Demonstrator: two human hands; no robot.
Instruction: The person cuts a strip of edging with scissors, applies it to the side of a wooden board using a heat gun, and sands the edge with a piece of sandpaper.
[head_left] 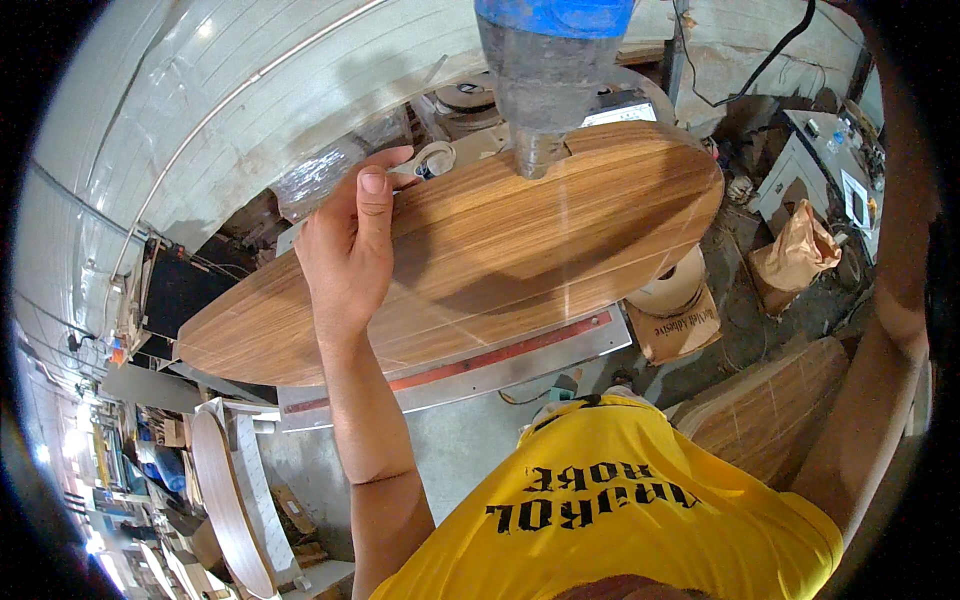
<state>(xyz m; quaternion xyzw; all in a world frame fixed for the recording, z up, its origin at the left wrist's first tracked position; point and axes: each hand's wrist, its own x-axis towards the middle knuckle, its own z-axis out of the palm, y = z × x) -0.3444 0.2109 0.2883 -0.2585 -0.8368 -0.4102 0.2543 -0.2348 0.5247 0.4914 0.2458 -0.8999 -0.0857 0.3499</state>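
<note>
A long oval wooden panel (520,235) with striped brown grain spans the middle of the view, slightly tilted. My left hand (350,235) grips its far edge left of centre. The thumb lies over the top, and one finger stretches past the rim; the other fingers are partly hidden. Above the panel hangs a grey tapered machine part (545,85) with a blue band. Its narrow tip comes down at the panel's far edge; whether it touches cannot be told. My right arm rises along the right side, and its hand is out of view.
Under the panel is a metal plate (480,385) with a red strip. A cardboard box (680,330), a brown paper bag (795,250) and a light grey cabinet (795,180) stand to the right. More wooden panels lie at lower right (770,410) and lower left (228,500).
</note>
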